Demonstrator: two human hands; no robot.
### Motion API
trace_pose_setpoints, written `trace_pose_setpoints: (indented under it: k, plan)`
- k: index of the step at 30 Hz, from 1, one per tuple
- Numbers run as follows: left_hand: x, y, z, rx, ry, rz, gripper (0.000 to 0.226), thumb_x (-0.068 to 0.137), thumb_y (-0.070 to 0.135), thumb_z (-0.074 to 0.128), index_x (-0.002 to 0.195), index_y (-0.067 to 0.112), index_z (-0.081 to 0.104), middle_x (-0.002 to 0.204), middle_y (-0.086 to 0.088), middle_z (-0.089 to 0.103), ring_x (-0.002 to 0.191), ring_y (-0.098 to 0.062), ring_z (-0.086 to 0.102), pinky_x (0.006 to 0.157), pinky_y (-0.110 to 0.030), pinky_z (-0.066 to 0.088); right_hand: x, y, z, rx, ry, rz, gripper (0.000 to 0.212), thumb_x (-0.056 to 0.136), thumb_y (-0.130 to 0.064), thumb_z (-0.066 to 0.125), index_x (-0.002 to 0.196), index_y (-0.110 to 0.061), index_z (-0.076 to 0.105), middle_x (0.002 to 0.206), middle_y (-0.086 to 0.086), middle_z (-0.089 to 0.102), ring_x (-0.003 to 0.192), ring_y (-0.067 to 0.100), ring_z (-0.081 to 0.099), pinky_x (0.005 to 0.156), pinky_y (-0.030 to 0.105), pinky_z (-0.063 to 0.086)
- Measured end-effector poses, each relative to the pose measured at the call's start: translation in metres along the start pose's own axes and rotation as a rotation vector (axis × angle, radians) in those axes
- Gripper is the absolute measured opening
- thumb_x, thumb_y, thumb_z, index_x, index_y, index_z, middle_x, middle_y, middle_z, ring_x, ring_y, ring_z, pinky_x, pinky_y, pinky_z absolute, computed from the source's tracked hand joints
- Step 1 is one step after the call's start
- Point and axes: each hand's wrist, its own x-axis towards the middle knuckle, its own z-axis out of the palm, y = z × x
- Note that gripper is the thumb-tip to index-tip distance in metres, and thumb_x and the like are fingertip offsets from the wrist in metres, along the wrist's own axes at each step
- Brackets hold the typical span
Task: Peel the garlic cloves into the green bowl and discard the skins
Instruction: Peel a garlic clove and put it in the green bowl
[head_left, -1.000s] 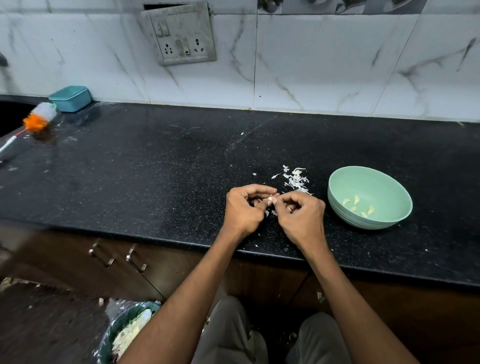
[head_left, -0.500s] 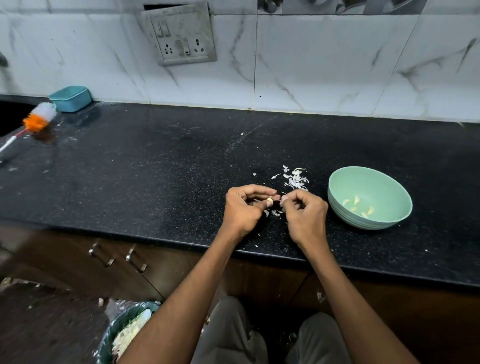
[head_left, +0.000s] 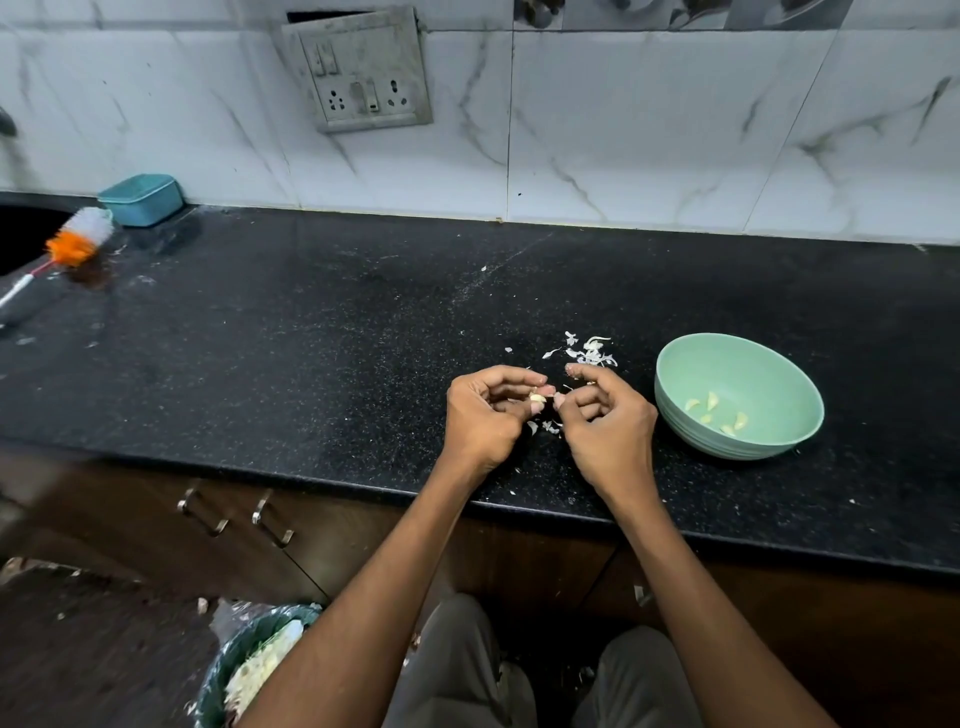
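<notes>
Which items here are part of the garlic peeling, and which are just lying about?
In use: clove, left hand, right hand, green bowl, skins, bin.
Lying about: teal box, brush.

No readable text, labels or numbers.

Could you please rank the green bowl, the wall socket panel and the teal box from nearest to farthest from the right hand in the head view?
From the right hand:
1. green bowl, just to its right.
2. wall socket panel, up on the tiles.
3. teal box, far left by the wall.
</notes>
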Motion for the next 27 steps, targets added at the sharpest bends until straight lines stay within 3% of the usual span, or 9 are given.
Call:
trace_pose_setpoints:
  k: [3,7,11,16,22,27]
  plan:
    - [0.0002,-0.001,-0.0008,0.009,-0.008,-0.009,0.027,0.079,-0.02,0.072,0.093,0.002,0.076,0.089,-0.009,0.079,0.089,-0.022,0.077,0.078,-0.03,0.062,0.0003,0.0011,-0.0012,0.083,-0.06,0.025,0.031,0.086,-0.002,0.073,0.115,-0.012,0.071,0.066,-0.004,0.072,0.062,0.014,0.072,0.067,0.034,0.06]
    - [-0.0008,-0.0001,-0.0003,0.02,-0.016,-0.008,0.023,0.076,-0.017,0.077,0.09,0.001,0.075,0.085,-0.01,0.079,0.086,-0.022,0.078,0.074,-0.027,0.061,0.001,-0.0004,-0.0001,0.169,-0.129,0.082,0.039,0.082,-0.003,0.081,0.117,-0.013,0.069,0.07,-0.003,0.075,0.065,0.016,0.074,0.061,0.026,0.055]
    - [-0.0002,-0.0007,0.0,0.071,-0.049,-0.007,0.03,0.075,-0.019,0.076,0.083,0.01,0.075,0.082,-0.005,0.078,0.081,-0.017,0.077,0.073,-0.031,0.062,0.0009,-0.0018,-0.0014,0.205,-0.146,0.123,0.046,0.075,-0.001,0.088,0.116,-0.012,0.069,0.077,0.003,0.077,0.074,0.017,0.077,0.071,0.028,0.061]
    - [-0.0009,0.0033,0.0007,0.071,-0.105,-0.035,0.038,0.072,-0.022,0.075,0.087,0.012,0.075,0.08,0.001,0.077,0.077,-0.007,0.073,0.063,-0.017,0.053,0.0023,-0.0015,-0.0019,0.235,-0.118,0.148,0.039,0.073,0.0,0.088,0.102,-0.021,0.073,0.072,0.005,0.074,0.069,0.021,0.074,0.067,0.035,0.062]
    - [0.0001,0.0038,-0.0023,-0.005,-0.102,-0.008,0.04,0.067,-0.019,0.082,0.099,0.004,0.074,0.093,-0.01,0.079,0.085,-0.019,0.075,0.078,-0.028,0.06,0.0026,-0.0022,-0.0042,0.279,-0.122,0.154,0.042,0.065,0.012,0.087,0.093,-0.017,0.076,0.072,0.011,0.073,0.064,0.015,0.068,0.065,0.03,0.06]
    - [0.0,0.0028,-0.0024,0.006,-0.082,-0.006,0.036,0.07,-0.02,0.08,0.096,0.003,0.074,0.091,-0.013,0.078,0.085,-0.02,0.076,0.08,-0.027,0.06,0.0027,-0.0003,-0.0051,0.29,-0.124,0.19,0.027,0.078,0.003,0.084,0.088,-0.022,0.078,0.071,0.006,0.076,0.063,0.015,0.07,0.054,0.025,0.054]
